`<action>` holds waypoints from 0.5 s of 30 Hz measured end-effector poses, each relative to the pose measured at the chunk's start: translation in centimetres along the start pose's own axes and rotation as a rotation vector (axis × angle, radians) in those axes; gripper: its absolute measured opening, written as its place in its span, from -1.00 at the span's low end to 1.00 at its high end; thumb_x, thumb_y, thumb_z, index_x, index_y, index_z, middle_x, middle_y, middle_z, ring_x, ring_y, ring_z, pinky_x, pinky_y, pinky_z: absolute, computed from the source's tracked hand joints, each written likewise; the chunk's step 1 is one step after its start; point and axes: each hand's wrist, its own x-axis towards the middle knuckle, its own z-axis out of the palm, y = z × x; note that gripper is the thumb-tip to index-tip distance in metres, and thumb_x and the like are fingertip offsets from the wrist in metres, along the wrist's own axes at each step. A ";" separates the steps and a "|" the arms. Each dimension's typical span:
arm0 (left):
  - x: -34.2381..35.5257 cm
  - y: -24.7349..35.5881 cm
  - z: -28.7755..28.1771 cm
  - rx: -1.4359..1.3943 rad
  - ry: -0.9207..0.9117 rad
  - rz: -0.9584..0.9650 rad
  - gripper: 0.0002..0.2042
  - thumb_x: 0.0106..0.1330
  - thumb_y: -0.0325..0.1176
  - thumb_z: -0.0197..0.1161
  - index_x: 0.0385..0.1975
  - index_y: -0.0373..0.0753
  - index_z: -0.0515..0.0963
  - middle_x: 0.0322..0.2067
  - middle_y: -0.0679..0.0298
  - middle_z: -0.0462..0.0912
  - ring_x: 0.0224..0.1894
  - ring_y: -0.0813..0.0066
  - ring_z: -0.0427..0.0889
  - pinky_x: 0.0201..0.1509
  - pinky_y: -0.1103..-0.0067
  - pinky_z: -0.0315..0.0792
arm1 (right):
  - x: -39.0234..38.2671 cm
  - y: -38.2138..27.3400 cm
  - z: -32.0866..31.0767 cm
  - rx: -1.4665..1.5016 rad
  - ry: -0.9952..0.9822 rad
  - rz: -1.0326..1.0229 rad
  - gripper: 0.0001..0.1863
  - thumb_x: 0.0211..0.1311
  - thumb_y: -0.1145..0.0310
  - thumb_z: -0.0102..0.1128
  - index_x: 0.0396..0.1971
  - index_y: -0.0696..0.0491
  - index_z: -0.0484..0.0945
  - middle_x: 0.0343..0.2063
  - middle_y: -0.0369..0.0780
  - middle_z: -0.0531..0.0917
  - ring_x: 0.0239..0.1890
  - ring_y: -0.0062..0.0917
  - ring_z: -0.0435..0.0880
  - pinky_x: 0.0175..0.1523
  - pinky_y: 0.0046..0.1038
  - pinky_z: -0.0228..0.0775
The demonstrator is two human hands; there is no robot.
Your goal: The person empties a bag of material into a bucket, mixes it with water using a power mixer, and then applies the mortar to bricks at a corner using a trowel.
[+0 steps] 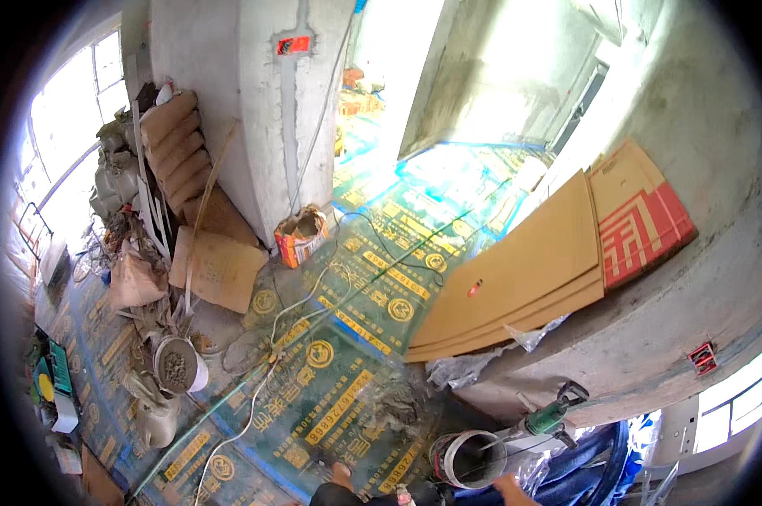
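At the lower edge, part of my right hand or forearm shows beside a round bucket. Its fingers cannot be made out, and whether it touches the rim is unclear. The bucket has a pale rim and a dark grey inside. Just beyond it, a green power tool with a black handle leans by the wall, its front end toward the bucket. My left hand does not show. Dark clothing and what looks like a bare foot appear at the bottom middle.
Flat cardboard sheets lean on the right wall. Blue hose-like coils lie at lower right. White cable crosses the printed green floor covering. Leftward stand a bucket of grey mix, sacks and an open bag.
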 end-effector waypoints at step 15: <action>-2.9 -12.2 -16.0 -0.229 0.257 -0.026 -0.71 0.22 -0.16 0.09 -0.37 -0.29 0.59 -0.44 0.05 0.64 -0.39 0.15 0.62 -0.28 0.33 0.49 | -6.6 -44.6 2.0 0.252 -0.397 -0.498 -0.67 0.21 0.12 0.21 -0.21 0.07 0.62 -0.34 -0.23 0.63 -0.39 -0.48 0.56 -0.36 -0.37 0.44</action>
